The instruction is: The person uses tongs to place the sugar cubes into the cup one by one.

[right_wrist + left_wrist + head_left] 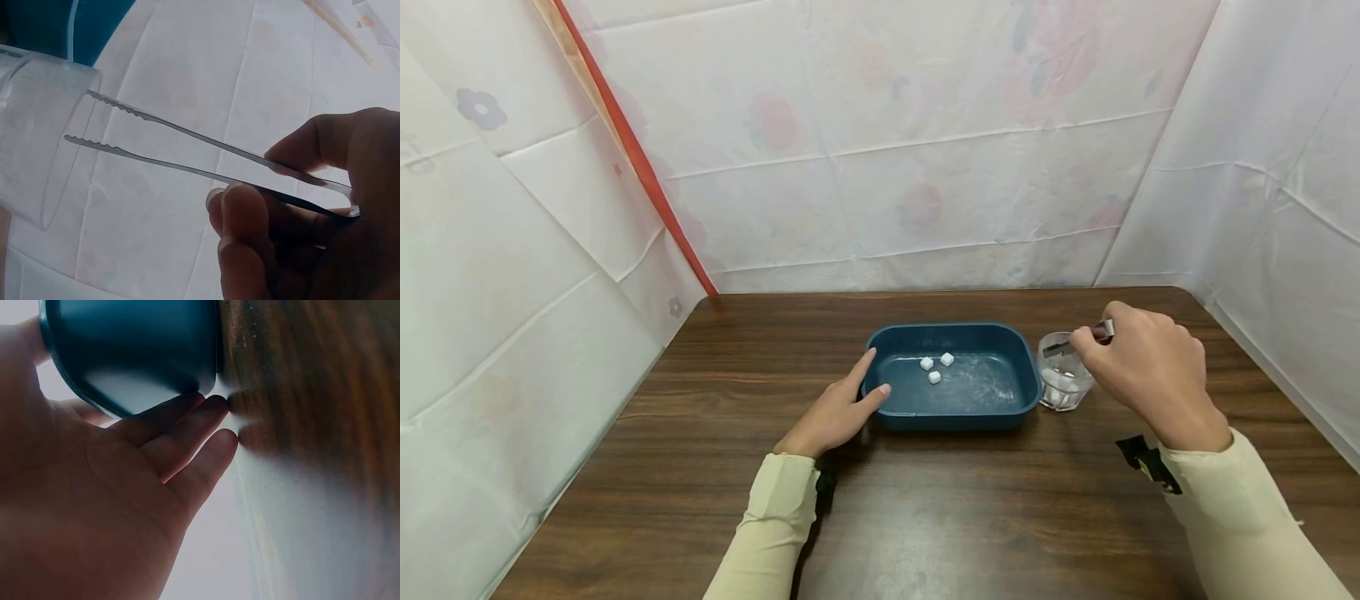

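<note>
A dark blue rectangular tray (895, 408) stands on the table with three small white cubes (935, 377) inside. My left hand (831, 414) rests against its left end, thumb and forefinger at the rim; the left wrist view shows its other fingers (206, 465) fairly straight, low beside the tray wall. My right hand (1150, 367) holds metal serrated tongs (187, 132) between thumb and fingers. Their two arms are spread apart, tips at the mouth of a clear glass (1063, 387). Whitish pieces show low in that glass, too blurred to make out singly. Nothing is seen between the tong tips.
The glass stands close against the tray's right end on the dark wooden table (715, 433). White patterned sheeting (880, 200) hangs behind the table and at both sides. A red strip (640, 158) runs down the sheeting at the back left.
</note>
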Action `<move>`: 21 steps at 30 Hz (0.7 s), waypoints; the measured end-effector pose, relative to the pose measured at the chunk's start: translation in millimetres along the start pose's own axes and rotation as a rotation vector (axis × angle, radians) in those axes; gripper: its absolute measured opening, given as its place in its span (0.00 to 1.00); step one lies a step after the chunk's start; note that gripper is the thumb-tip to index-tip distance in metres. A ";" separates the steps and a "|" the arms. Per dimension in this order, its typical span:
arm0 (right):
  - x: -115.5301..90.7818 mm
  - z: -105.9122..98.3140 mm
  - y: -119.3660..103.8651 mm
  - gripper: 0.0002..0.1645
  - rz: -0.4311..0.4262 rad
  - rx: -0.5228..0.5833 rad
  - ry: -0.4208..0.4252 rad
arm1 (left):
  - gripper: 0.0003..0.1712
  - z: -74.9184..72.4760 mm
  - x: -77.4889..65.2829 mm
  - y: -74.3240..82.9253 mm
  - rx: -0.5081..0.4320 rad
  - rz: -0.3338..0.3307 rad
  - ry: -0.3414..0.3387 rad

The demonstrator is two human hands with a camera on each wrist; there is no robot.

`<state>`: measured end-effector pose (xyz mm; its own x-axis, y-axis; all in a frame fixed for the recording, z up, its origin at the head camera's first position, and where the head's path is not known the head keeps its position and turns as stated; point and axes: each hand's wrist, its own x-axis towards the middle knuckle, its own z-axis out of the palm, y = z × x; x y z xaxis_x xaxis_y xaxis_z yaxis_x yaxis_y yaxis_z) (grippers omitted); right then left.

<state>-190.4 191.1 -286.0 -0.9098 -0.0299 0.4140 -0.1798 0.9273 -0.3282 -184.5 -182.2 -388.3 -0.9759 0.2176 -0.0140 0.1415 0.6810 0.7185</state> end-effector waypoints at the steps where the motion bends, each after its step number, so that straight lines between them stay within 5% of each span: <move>1: -0.2 0.1 -0.6 0.19 -0.003 0.000 0.004 | 0.44 0.0 0.1 0.0 0.002 -0.002 -0.001; 21: -6.4 8.2 -12.2 0.16 -0.072 0.057 0.110 | 0.43 0.5 -0.1 -1.2 -0.002 -0.005 0.001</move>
<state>-185.4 176.9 -291.6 -0.8479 -0.0520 0.5276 -0.2672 0.9015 -0.3405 -184.5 -182.7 -389.5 -0.9768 0.2133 -0.0173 0.1360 0.6810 0.7196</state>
